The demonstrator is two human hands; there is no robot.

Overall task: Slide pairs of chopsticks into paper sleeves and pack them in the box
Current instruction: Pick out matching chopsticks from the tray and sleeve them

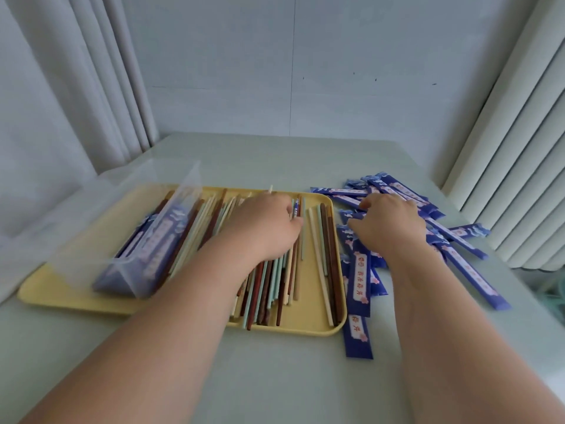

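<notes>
Yellow tray, chopsticks lengthwise fwd-back, slightly fanned

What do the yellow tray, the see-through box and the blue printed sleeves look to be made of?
Yellow rounded tray: probably plastic, matte, with a moulded raised rim. See-through box: likely thin clear plastic; contents show through its walls. Blue printed sleeves: flat and lightly creased like paper, though slightly shiny, so possibly film.
</notes>
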